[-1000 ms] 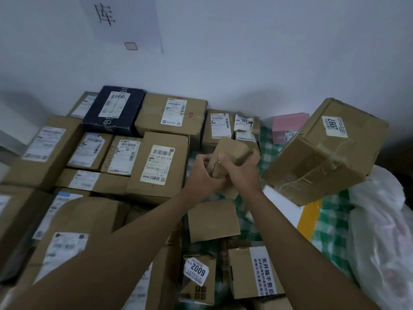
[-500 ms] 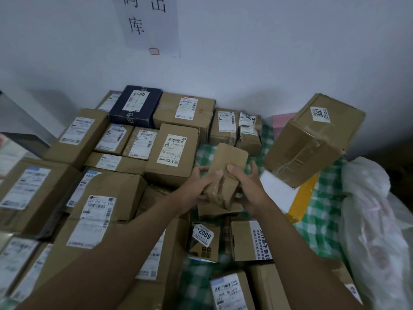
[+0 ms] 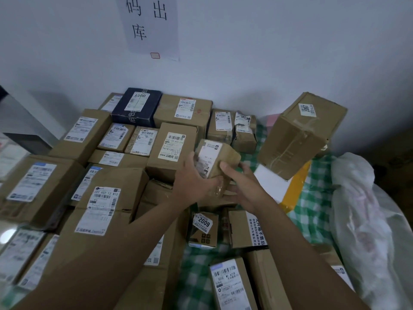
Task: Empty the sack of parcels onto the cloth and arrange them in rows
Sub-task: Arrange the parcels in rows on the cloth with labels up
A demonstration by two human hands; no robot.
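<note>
Both hands hold a small brown parcel (image 3: 225, 161) with a white label above the middle of the green checked cloth (image 3: 312, 198). My left hand (image 3: 196, 177) grips its left side, thumb near the label. My right hand (image 3: 241, 184) holds its right underside with fingers curled around it. Many labelled cardboard parcels (image 3: 111, 198) lie in rows to the left and back. A large box marked 1607 (image 3: 299, 135) leans tilted at the right. The white plastic sack (image 3: 366, 220) lies crumpled at the far right.
A dark blue box (image 3: 136, 107) sits in the back row by the white wall. Small parcels, one marked 2009 (image 3: 203, 229), lie below my hands. A white and yellow flat packet (image 3: 283, 186) lies under the tilted box. A paper sign (image 3: 149, 25) hangs on the wall.
The small parcel has been turned in my hands so its white label now faces up. The view has tilted upward, showing more of the wall sign.
</note>
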